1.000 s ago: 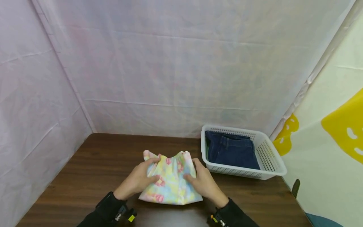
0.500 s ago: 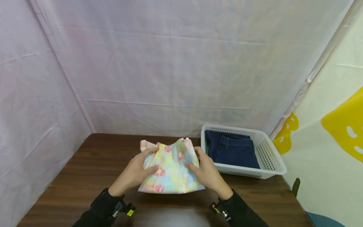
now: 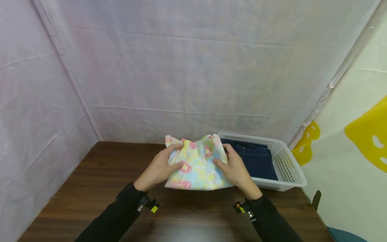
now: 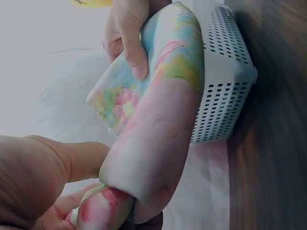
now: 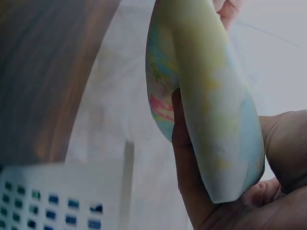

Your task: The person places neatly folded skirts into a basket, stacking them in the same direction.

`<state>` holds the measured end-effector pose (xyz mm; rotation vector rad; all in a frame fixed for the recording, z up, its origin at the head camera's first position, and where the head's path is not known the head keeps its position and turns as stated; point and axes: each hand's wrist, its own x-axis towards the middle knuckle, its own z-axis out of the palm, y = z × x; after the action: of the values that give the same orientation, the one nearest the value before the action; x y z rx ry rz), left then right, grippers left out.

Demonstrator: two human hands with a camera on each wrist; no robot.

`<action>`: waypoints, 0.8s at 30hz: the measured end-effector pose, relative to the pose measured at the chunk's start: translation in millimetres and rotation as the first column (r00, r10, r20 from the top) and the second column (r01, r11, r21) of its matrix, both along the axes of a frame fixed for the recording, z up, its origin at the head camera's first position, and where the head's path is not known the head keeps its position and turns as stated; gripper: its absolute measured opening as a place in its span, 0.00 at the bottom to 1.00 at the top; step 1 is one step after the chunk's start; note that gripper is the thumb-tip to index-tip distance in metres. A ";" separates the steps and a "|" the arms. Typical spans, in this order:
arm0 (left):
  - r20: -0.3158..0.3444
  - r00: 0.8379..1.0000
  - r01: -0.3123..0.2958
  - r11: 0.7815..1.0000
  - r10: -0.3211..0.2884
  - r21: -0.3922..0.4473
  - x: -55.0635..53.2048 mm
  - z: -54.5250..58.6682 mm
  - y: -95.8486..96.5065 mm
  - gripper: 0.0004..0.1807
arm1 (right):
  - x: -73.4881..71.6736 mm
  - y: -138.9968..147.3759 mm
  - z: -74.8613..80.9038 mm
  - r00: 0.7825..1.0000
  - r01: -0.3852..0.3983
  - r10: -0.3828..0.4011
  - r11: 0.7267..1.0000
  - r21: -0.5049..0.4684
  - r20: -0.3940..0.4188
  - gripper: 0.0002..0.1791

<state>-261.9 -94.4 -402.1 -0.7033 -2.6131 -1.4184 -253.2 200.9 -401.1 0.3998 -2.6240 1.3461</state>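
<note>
A folded garment [image 3: 199, 168] with pink flowers on pastel yellow and blue is held up off the table in the head view. My left hand [image 3: 158, 169] grips its left side, thumb on the near face. On the opposite side my right hand [image 3: 237, 169] holds it the same way. Seen from the left wrist, the cloth [image 4: 153, 129] bends in a soft roll between thumb and fingers. In the right wrist view, fingers go in behind one folded layer of the garment [image 5: 216, 105] and the thumb side is opposite.
To the right, a white perforated basket [image 3: 287, 164] stands at the back of the dark wooden table [image 3: 99, 188]. Folded dark blue jeans [image 3: 258, 164] lie inside it. The garment's right edge overlaps the basket's left end in the head view. A pale fabric wall [image 3: 181, 74] rises behind.
Both hands have raised the garment and carried it away from me, then to the right towards the basket. Its grip and folds look the same. The basket and jeans stay put.
</note>
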 end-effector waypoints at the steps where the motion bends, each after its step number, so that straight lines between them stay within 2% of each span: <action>1: 0.000 1.000 0.004 1.000 -0.004 0.006 -2.7 1.0 4.0 0.35 | -1.2 3.8 2.0 1.000 0.000 0.000 1.000 -0.003 0.008 0.29; 7: -0.008 1.000 0.028 1.000 -0.028 0.007 -16.1 7.0 28.6 0.34 | -7.9 26.7 11.3 0.999 0.028 -0.028 1.000 -0.010 0.032 0.31; 11: -0.047 0.998 0.043 0.999 -0.043 0.003 -26.7 11.1 45.6 0.33 | -12.2 39.5 16.4 0.997 0.065 -0.065 0.998 -0.009 0.033 0.33; 14: -0.050 0.997 0.064 0.998 -0.062 0.019 -34.4 12.5 57.8 0.33 | -15.8 49.0 18.6 0.995 0.093 -0.093 0.996 -0.005 0.037 0.34; 16: -0.040 0.996 0.080 0.996 -0.079 0.027 -39.2 12.0 65.9 0.33 | -18.0 55.5 19.1 0.992 0.116 -0.116 0.993 -0.005 0.042 0.35; 20: 0.023 0.991 0.129 0.989 -0.131 0.077 -47.8 9.8 82.0 0.33 | -23.1 70.4 18.4 0.986 0.165 -0.165 0.986 0.024 0.018 0.35; 24: 0.077 0.979 0.174 0.975 -0.186 0.138 -56.3 8.2 99.7 0.34 | -29.6 87.3 20.3 0.984 0.179 -0.179 0.984 0.017 0.000 0.34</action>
<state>-318.2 5.3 -393.9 -0.8994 -2.5467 -1.6916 -282.7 288.2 -380.8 0.1592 -2.6019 1.2680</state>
